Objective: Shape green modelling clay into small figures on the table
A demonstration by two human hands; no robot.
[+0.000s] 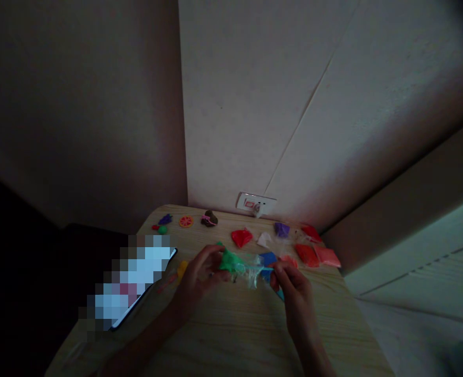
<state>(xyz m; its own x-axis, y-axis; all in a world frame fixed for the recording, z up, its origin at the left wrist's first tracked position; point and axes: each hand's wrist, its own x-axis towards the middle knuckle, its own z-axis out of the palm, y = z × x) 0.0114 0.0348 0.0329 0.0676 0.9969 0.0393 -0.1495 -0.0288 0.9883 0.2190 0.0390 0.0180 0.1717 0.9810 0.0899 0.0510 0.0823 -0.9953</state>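
My left hand (198, 271) pinches a clear plastic bag with bright green modelling clay (231, 261) in it, above the middle of the wooden table (239, 335). The bag's clear, crumpled end reaches to the right. My right hand (296, 287) grips a thin light-blue stick (266, 268) that points left to the bag's clear end. Whether its tip is inside the bag I cannot tell. A blue packet (268, 259) lies just behind the stick. Near my left wrist is a yellow piece (182, 270), partly covered by the hand.
At left lies a phone (145, 288) with a blurred screen. Along the back edge sit a purple cluster (165, 219), an orange-and-pink disc (186, 221) and a brown piece (209, 219). Red (241, 237), white (265, 240), purple (282, 230) and orange-red packets (307, 255) lie at right, below a wall socket (256, 203).
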